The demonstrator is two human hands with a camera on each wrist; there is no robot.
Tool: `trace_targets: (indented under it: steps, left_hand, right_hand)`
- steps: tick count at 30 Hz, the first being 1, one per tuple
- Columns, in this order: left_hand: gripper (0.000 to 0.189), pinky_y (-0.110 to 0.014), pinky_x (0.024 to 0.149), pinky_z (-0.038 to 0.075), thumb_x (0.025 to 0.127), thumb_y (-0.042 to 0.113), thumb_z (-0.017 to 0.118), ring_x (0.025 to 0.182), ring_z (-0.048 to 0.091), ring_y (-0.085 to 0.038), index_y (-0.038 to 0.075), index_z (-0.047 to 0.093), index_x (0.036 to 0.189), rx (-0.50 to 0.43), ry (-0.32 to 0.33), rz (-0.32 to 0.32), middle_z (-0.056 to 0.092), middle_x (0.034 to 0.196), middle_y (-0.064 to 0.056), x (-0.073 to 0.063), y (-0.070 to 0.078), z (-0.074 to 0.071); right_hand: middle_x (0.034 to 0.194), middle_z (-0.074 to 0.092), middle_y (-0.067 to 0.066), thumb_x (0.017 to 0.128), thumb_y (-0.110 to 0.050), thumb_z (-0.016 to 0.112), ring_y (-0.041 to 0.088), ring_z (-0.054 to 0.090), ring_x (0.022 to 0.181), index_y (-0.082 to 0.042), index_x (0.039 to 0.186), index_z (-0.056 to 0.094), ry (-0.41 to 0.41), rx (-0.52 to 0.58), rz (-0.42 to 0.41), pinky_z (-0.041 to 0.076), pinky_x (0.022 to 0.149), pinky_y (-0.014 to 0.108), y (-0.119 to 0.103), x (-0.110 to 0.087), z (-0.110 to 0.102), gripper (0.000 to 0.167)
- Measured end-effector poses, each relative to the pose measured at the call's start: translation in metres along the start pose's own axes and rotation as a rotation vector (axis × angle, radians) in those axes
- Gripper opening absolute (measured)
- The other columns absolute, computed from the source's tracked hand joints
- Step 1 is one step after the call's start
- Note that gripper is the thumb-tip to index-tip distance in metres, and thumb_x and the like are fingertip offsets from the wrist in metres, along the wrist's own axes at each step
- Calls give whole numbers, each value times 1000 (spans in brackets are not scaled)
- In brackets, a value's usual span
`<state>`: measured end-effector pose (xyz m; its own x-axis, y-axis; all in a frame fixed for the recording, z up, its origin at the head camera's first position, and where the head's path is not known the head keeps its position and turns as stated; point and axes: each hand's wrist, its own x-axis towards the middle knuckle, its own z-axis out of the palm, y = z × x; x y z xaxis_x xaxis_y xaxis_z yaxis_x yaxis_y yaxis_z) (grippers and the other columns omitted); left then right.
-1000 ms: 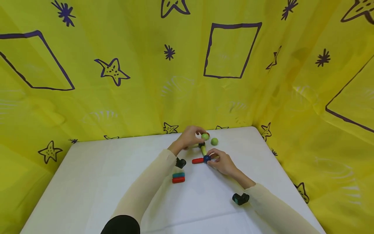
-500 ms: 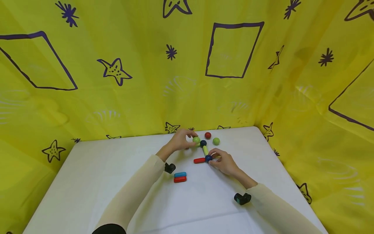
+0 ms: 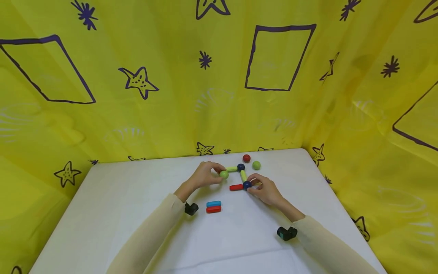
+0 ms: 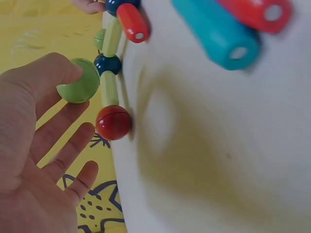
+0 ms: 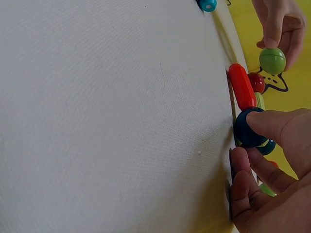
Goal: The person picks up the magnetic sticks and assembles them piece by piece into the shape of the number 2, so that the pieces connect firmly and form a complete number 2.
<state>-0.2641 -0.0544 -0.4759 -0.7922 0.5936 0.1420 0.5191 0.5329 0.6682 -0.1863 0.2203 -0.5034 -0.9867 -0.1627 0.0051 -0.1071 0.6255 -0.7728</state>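
My left hand [image 3: 204, 175] pinches a light green ball [image 3: 224, 175] between thumb and fingers, held apart from the chain. The right hand [image 3: 268, 191] grips a dark blue ball [image 3: 247, 185] at the chain's near corner. From that ball a red stick [image 3: 236, 187] points left, and a yellow-green stick [image 3: 243, 175] runs back to another dark blue ball [image 3: 241, 167]. A second yellow-green stick [image 3: 231, 168] extends left from there, ending in a red ball [image 4: 113, 123] seen in the left wrist view. In the head view, the left hand hides that end ball.
Behind the chain lie a loose red ball [image 3: 246, 158] and a loose green ball [image 3: 256, 165]. Nearer the person, a blue stick [image 3: 213, 204] and a red stick [image 3: 213, 209] lie side by side on the white table [image 3: 137, 198]. A yellow curtain [image 3: 171, 114] borders the table's back.
Carrying the green ball, my left hand has moved left and toward the person, away from the far blue ball. The loose red ball came into fuller view. The right hand keeps its grip.
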Motion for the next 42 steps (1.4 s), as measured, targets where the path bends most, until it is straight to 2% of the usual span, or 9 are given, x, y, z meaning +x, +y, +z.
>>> trace_targets:
  steps: [9,15,27,42]
  left_hand:
    - [28,-33,83,50,86,13,79,96,61,-18,13,79,114,-4,-58,-12,75,108,1,-13,-9,7]
    - [26,-30,84,52,87,12,81,90,61,-16,10,79,113,-13,-88,-7,75,102,1,-17,-16,11]
    - [26,-27,83,51,88,11,80,90,60,-14,12,79,113,-34,-86,-54,74,103,3,-20,-17,12]
    - [26,-29,84,51,88,12,81,91,59,-14,13,79,114,-40,-88,-73,75,102,5,-20,-19,13]
  right_hand:
    - [112,72,12,92,-8,76,19,61,79,-14,115,66,-4,7,-2,53,71,31,1,0,0,26]
    - [113,72,12,93,-9,76,18,61,77,-14,116,65,-12,1,-6,53,70,30,2,1,1,26]
    - [113,73,12,93,-10,76,19,60,75,-15,117,65,-4,2,-12,52,69,31,2,4,1,27]
    - [114,72,13,94,-10,75,19,60,77,-13,117,65,-2,-17,-6,51,68,31,-1,8,3,25]
